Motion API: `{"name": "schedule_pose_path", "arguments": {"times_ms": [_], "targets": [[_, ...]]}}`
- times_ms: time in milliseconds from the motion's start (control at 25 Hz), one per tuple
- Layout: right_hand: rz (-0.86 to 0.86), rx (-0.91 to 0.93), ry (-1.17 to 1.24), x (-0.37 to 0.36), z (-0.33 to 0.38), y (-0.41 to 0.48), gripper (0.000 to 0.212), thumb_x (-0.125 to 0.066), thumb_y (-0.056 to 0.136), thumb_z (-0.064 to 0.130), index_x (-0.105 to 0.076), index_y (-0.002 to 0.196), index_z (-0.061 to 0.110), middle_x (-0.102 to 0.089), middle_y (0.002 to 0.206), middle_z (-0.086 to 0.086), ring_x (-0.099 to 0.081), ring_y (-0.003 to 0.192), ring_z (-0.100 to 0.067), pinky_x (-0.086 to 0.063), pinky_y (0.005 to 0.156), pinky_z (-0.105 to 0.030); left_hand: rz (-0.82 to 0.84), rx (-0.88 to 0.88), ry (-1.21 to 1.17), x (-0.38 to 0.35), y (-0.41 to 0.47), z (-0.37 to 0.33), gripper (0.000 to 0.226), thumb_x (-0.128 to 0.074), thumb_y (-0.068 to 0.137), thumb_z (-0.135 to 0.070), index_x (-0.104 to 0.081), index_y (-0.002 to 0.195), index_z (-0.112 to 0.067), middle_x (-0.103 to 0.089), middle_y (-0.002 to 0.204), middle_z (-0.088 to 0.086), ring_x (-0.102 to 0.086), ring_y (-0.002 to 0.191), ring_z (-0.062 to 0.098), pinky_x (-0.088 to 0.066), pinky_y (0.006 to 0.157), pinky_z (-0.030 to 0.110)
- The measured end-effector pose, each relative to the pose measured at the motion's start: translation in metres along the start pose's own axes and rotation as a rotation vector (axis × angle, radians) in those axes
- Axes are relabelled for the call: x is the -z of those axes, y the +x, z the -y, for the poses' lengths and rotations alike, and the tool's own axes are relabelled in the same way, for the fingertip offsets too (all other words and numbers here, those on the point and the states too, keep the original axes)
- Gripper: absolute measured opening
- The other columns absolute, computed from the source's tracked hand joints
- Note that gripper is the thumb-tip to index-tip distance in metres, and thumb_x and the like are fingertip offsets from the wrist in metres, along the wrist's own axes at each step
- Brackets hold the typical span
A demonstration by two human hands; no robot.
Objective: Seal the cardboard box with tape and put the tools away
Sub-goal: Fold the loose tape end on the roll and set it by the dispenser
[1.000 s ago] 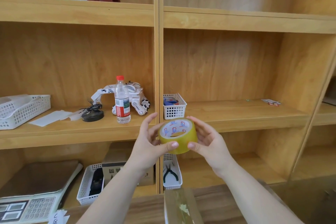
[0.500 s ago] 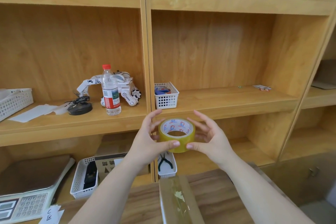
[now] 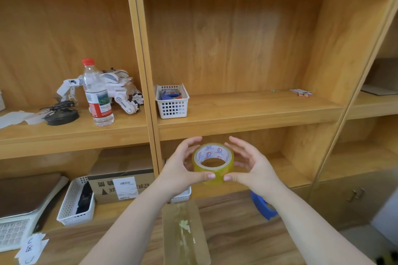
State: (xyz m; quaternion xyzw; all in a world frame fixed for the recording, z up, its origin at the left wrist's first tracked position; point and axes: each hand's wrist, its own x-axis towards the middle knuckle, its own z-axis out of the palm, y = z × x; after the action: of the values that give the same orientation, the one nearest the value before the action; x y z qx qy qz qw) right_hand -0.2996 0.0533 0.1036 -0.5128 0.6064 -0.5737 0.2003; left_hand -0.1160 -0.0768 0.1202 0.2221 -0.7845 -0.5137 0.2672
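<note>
A yellowish roll of packing tape with a white printed core is held up in front of the wooden shelves. My left hand grips its left side and my right hand grips its right side, thumbs meeting on the near edge. Below my arms lies a taped cardboard box on the wooden table, its strip of tape running toward me. A blue tool shows on the table behind my right forearm, mostly hidden.
A small white basket with blue items stands on the middle shelf. Left of it are a water bottle, a white toy robot and a black disc. Lower shelf holds a white tray, a carton and a scale.
The view has tilted down and to the right, so the shelves sit higher in frame. Both hands keep the tape roll, now a little lower and closer to the table.
</note>
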Motion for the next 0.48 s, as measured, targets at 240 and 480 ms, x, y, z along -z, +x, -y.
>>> {"name": "schedule_pose_path", "arguments": {"times_ms": [240, 480], "targets": [[0.016, -0.044, -0.061, 0.048, -0.033, 0.004, 0.098, -0.094, 0.052, 0.014, -0.046, 0.133, 0.038, -0.058, 0.137, 0.005, -0.048, 0.131, -0.003, -0.048, 0.102, -0.039, 0.018, 0.038, 0.009, -0.050, 0.031, 0.007, 0.084, -0.094, 0.058, -0.024, -0.049, 0.125, -0.047, -0.056, 0.131, -0.017, -0.051, 0.127, 0.006, -0.044, 0.092, 0.018], [-0.010, -0.110, -0.042, 0.080, -0.071, 0.000, 0.090, -0.094, 0.051, 0.010, -0.044, 0.123, 0.031, -0.060, 0.133, 0.008, -0.053, 0.125, -0.004, -0.047, 0.102, -0.042, 0.040, 0.064, 0.041, -0.089, 0.053, 0.014, 0.086, -0.093, 0.059, -0.025, -0.046, 0.129, -0.045, -0.054, 0.134, -0.018, -0.046, 0.129, 0.001, -0.041, 0.090, 0.016]]}}
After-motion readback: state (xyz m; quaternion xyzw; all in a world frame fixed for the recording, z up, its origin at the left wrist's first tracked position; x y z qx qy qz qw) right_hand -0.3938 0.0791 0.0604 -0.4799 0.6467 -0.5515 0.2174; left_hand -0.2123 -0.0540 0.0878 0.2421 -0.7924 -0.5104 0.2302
